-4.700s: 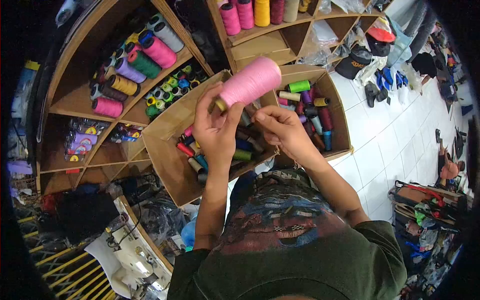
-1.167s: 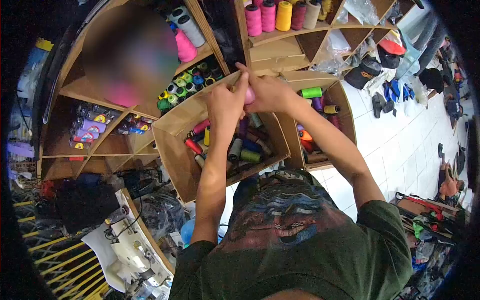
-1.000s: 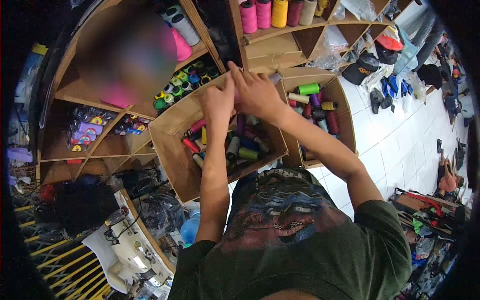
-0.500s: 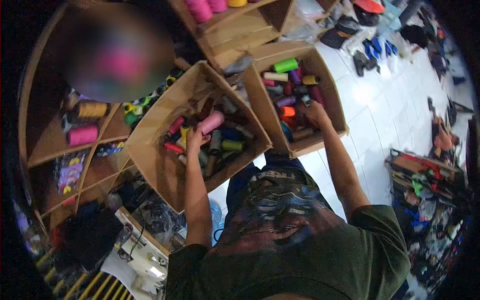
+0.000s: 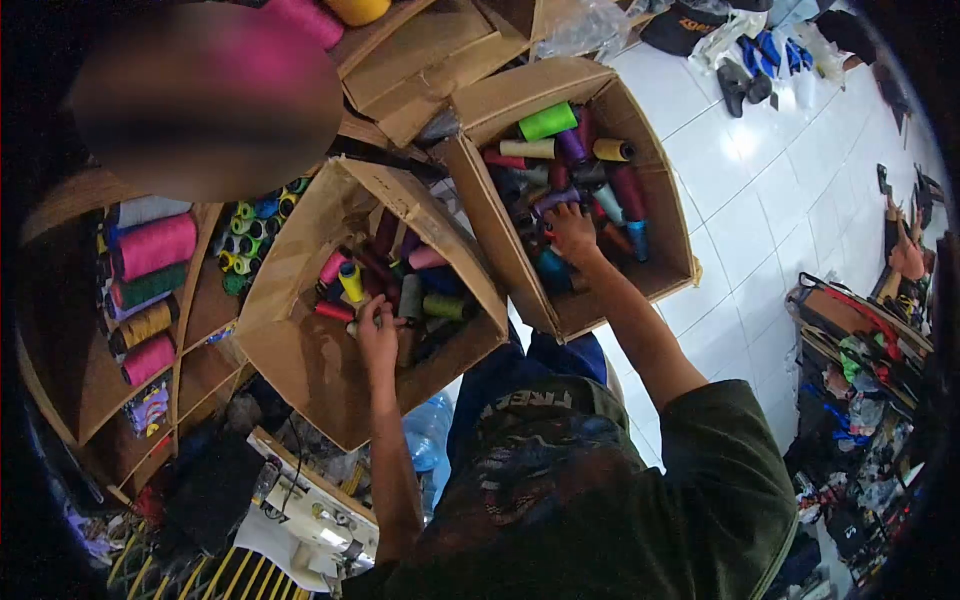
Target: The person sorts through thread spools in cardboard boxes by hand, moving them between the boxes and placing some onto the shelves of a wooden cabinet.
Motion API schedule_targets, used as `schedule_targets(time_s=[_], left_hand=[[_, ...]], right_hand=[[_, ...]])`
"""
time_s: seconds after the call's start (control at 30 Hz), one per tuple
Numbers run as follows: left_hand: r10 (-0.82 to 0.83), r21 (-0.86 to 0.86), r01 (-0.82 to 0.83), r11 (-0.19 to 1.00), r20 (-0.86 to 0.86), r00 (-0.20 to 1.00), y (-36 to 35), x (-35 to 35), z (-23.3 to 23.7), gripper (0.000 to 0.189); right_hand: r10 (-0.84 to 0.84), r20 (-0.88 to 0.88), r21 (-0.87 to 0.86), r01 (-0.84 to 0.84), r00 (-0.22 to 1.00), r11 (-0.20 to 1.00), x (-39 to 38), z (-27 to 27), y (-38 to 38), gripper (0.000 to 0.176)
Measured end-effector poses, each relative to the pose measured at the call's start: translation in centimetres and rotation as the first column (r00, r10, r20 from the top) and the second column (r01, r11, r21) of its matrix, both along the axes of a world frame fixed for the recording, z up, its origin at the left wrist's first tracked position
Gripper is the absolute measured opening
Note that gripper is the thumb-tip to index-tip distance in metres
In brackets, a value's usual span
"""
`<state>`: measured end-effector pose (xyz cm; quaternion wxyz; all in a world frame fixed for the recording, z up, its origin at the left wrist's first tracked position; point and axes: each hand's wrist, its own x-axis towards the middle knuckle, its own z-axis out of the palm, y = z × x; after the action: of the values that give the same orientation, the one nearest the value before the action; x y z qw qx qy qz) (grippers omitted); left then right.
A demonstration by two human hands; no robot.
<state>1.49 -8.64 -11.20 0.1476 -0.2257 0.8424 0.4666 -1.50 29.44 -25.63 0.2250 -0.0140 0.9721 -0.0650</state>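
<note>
A wooden shelf fills the left side, with big spools lying in its compartments, among them a pink spool. To the right is a white tiled floor. The person's dark green shirt takes the bottom of the view; pale letters are printed on its chest, but they are bent and too small to read with certainty. No label on the spools or the boxes can be read.

Two open brown boxes stand tilted side by side in front of the shelf, and both are full of thread spools of many colours. The left box holds a yellow spool standing upright. The right box has a green spool near its far wall. Below the left box there is a white sewing machine, and just beside it a blue water bottle.

The left hand is inside the left box, just below the yellow spool. Its fingers are bent close together and touch the spools there, but I cannot tell if they clamp one. The right hand is inside the right box. Its fingers go down between the spools and are hidden, so I cannot tell how far apart they are
</note>
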Motion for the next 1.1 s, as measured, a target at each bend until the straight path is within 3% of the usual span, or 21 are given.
schedule_targets(time_s=[0.03, 0.13, 0.2, 0.27, 0.33, 0.37, 0.4, 0.43, 0.47, 0.57, 0.67, 0.7, 0.73, 0.77, 0.8, 0.83, 0.93, 0.97, 1.07, 1.1], left_hand=[[0.088, 0.107, -0.090, 0.990, 0.024, 0.996, 1.7, -0.7, 2.9, 0.023], [0.156, 0.198, -0.125, 0.972, -0.150, 0.976, 4.6, -1.5, 6.4, 0.021], [0.081, 0.174, -0.031, 0.984, -0.291, 0.953, 7.3, -2.5, 8.1, 0.020], [0.051, 0.239, 0.038, 0.970, -0.355, 0.933, 10.2, -3.4, 8.9, 0.022], [0.000, 0.325, 0.124, 0.938, -0.358, 0.934, 13.5, -4.0, 9.7, 0.019], [-0.130, 0.244, 0.229, 0.942, -0.362, 0.923, 14.5, -4.0, 9.0, 0.019], [-0.423, -0.018, 0.460, 0.888, -0.425, 0.800, 15.8, -5.1, 9.6, 0.028], [-0.568, -0.158, 0.570, 0.807, -0.475, 0.673, 17.9, -5.8, 10.7, 0.043], [-0.616, -0.201, 0.603, 0.772, -0.470, 0.632, 19.4, -6.0, 10.9, 0.046], [-0.673, -0.197, 0.667, 0.719, -0.437, 0.596, 21.2, -5.8, 11.1, 0.052], [-0.520, 0.051, 0.581, 0.813, -0.386, 0.762, 19.7, -4.2, 10.8, 0.050], [-0.426, 0.114, 0.495, 0.861, -0.370, 0.826, 18.9, -3.6, 11.1, 0.049], [-0.327, 0.171, 0.403, 0.899, -0.352, 0.877, 17.9, -3.2, 11.2, 0.048], [-0.177, 0.225, 0.267, 0.937, -0.351, 0.919, 16.6, -2.6, 10.7, 0.044], [-0.023, 0.276, 0.123, 0.953, -0.340, 0.940, 15.1, -1.7, 9.8, 0.040], [0.136, 0.358, 0.002, 0.934, -0.360, 0.923, 13.7, -1.2, 9.0, 0.036], [0.468, 0.481, -0.354, 0.802, -0.136, 0.873, 10.7, -0.8, 9.4, 0.036], [0.497, 0.465, -0.399, 0.791, -0.107, 0.861, 10.0, -0.8, 9.4, 0.039], [0.561, 0.395, -0.500, 0.770, -0.048, 0.826, 8.6, 0.3, 9.2, 0.044], [0.568, 0.375, -0.508, 0.776, -0.062, 0.821, 8.7, 0.2, 8.9, 0.044]], right_hand=[[0.029, -0.050, 0.071, -0.025, 0.998, 0.997, 0.0, -2.8, -0.1, 0.059], [0.088, 0.071, 0.018, -0.090, 0.994, 0.996, -0.7, -1.3, -0.2, 0.043], [0.053, -0.053, -0.088, -0.058, 0.997, 0.994, 0.1, -1.6, 0.5, 0.045], [-0.049, -0.133, -0.213, 0.020, 0.990, 0.977, 0.8, -0.9, 1.4, 0.048], [-0.216, -0.166, -0.358, 0.146, 0.962, 0.922, -0.2, 4.3, 2.5, 0.053], [-0.387, -0.151, -0.449, 0.285, 0.910, 0.847, -0.9, 9.1, 2.4, 0.059], [-0.351, -0.115, -0.516, 0.246, 0.929, 0.821, -0.8, 12.8, 3.0, 0.060], [-0.309, -0.089, -0.581, 0.203, 0.947, 0.788, -1.0, 15.8, 3.6, 0.062], [-0.263, -0.065, -0.643, 0.161, 0.963, 0.749, -0.9, 18.5, 4.0, 0.063], [-0.264, 0.174, -0.935, 0.244, 0.949, 0.258, -0.1, 25.0, 3.7, 0.052], [-0.287, 0.577, -0.815, 0.513, 0.765, -0.271, -1.2, 24.2, 5.5, 0.049], [-0.508, 0.456, -0.863, 0.502, 0.731, -0.051, -1.7, 19.9, 5.9, 0.046], [-0.645, 0.359, -0.738, 0.628, 0.675, 0.246, -2.4, 17.8, 6.4, 0.038], [-0.696, 0.160, -0.598, 0.630, 0.700, 0.496, -1.9, 11.0, 7.2, 0.037], [-0.642, 0.094, -0.407, 0.618, 0.761, 0.673, -1.5, 8.2, 7.4, 0.048], [-0.625, 0.104, -0.343, 0.618, 0.774, 0.708, -0.1, 2.0, 7.8, 0.057], [-0.691, 0.283, -0.072, 0.733, 0.665, 0.676, 0.4, -0.4, 5.9, 0.061], [-0.733, 0.279, -0.025, 0.767, 0.621, 0.641, 0.2, -0.7, 5.1, 0.062], [-0.644, 0.364, 0.061, 0.673, 0.673, 0.738, -0.4, -2.5, 3.6, 0.052], [-0.682, 0.280, 0.077, 0.692, 0.676, 0.718, 0.0, -2.7, 3.1, 0.044]])
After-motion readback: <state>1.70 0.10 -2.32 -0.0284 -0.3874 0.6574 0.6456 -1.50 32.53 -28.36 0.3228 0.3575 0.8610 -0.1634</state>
